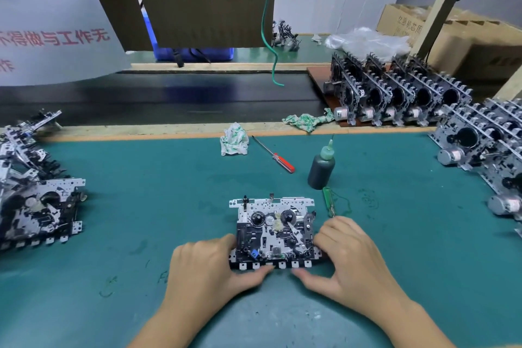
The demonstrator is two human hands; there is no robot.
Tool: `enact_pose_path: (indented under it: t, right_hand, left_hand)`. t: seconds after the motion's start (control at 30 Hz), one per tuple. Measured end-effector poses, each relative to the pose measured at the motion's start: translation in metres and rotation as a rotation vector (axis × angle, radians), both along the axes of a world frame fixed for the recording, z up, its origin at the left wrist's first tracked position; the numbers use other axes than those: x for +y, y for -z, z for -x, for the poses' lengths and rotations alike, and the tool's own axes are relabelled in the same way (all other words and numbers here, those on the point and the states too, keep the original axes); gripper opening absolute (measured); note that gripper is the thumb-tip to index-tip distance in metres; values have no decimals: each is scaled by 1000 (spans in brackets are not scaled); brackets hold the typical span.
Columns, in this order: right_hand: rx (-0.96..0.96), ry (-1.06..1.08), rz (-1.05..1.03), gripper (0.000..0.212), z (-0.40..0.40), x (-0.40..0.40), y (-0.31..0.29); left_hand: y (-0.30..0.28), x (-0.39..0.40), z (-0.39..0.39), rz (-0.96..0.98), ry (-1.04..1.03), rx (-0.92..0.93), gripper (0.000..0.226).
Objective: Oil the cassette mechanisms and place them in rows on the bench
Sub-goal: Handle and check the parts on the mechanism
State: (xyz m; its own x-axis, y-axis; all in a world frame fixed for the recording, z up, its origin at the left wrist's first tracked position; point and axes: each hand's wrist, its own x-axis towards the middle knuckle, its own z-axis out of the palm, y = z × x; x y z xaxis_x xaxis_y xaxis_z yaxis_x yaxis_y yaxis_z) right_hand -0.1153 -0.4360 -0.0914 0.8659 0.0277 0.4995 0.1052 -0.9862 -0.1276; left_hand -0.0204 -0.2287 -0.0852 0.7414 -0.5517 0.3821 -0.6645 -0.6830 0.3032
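A cassette mechanism (275, 232) lies flat on the green mat (169, 192) in front of me, its white keys toward me. My left hand (209, 265) grips its left side, thumb along the front edge. My right hand (344, 257) grips its right side, thumb near the front keys. A dark oil bottle (321, 168) with a green nozzle stands upright just behind and to the right. A heap of mechanisms (34, 195) lies at the left. Rows of upright mechanisms (401, 96) stand at the back right, with more mechanisms (485, 144) at the far right.
A red-handled screwdriver (275, 155) and a crumpled cloth (234, 140) lie behind the mechanism. Another cloth (308, 121) sits on the wooden ledge. A green tool (329, 200) lies beside the bottle. A black conveyor belt (169, 99) runs behind the bench; cardboard boxes (466, 37) stand far right.
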Motion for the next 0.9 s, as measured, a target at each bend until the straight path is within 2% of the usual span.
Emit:
enact_pose_path:
  t: [0.13,0.33,0.53,0.7,0.8,0.9]
  right_hand:
    - [-36,48,63,48,0,2,1]
    - [-3,-17,-15,53,2,0,0]
    - [-55,58,60,48,2,3,2]
    - [-97,110,61,57,3,3,1]
    - [-115,131,85,55,2,4,3]
    - [-64,37,103,48,3,-4,2]
  left_hand:
    - [-3,4,-3,-13,55,-6,61]
    - [-1,-4,1,4,3,-51,60]
    - [-4,10,-10,-4,238,-17,62]
    - [-3,12,-10,4,367,-30,58]
    - [-4,12,-10,-7,337,-51,57]
    - [-3,11,-6,-5,297,-55,52]
